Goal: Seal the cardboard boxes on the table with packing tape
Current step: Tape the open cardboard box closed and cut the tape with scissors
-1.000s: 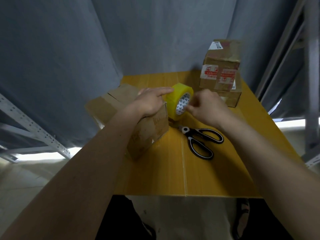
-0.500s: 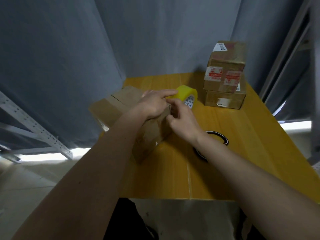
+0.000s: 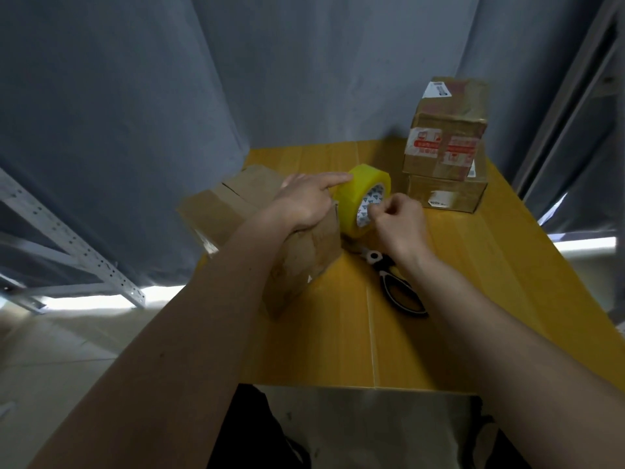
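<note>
Your left hand (image 3: 304, 201) lies flat and open on the near box (image 3: 304, 252), one finger touching the yellow tape roll (image 3: 363, 198). Your right hand (image 3: 397, 218) pinches at the roll (I cannot tell if it has the tape end). This box looks not taped yet, and the two stacked boxes (image 3: 446, 154) already look taped.

Black-handled scissors (image 3: 395, 282) lying on the yellow table (image 3: 473, 316), grey curtain (image 3: 169, 79) hanging all around behind it, and some white perforated metal racking (image 3: 67, 238) off to the left.

Dim, soft-focus wide-angle picture. Daylight glares white beneath the grey fabric curtains (image 3: 118, 106) at left and right. Edges bow outward. The yellow wooden table (image 3: 341, 346) shows faint shadows.
</note>
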`<action>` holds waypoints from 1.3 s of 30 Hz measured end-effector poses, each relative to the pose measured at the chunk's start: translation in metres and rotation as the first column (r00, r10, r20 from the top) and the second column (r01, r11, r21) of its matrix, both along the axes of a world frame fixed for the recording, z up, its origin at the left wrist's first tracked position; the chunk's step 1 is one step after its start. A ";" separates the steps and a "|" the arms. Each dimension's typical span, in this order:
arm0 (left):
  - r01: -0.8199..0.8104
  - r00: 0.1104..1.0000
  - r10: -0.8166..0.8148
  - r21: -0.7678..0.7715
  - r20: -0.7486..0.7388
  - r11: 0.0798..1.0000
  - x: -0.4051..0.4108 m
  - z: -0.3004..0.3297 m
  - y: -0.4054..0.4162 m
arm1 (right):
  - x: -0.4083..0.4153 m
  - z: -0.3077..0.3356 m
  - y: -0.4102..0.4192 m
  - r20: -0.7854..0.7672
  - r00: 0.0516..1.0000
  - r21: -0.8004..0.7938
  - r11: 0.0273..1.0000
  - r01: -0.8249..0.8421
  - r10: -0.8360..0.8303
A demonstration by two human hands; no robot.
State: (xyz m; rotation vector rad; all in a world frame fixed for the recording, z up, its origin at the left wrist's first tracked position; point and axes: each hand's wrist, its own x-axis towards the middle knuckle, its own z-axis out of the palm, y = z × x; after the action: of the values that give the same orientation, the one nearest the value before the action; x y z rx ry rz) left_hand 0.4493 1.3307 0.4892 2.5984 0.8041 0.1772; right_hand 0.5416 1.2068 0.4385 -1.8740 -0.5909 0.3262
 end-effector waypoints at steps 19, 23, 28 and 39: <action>-0.218 0.743 0.368 -0.318 0.559 0.923 -0.005 0.039 -0.012 | 0.005 0.005 0.017 0.089 0.982 0.293 0.938 -0.185 0.166; -0.149 0.736 0.487 -0.589 0.470 0.794 0.000 0.043 -0.037 | 0.002 0.016 0.010 0.221 0.969 0.321 0.930 -0.180 0.111; 0.060 0.658 0.660 -0.899 0.362 0.433 -0.004 0.046 -0.063 | -0.004 0.021 -0.002 0.427 0.904 0.295 0.938 -0.181 0.040; 0.199 0.607 0.750 -0.964 0.262 0.176 -0.016 0.044 -0.088 | -0.003 0.017 -0.027 0.723 0.689 0.061 0.989 -0.134 0.049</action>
State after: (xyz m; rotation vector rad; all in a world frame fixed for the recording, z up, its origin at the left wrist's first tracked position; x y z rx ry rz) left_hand 0.4338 1.2423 0.5328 0.8675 0.7353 0.5885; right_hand 0.5383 1.1795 0.4553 -1.8310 -1.2129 -0.4208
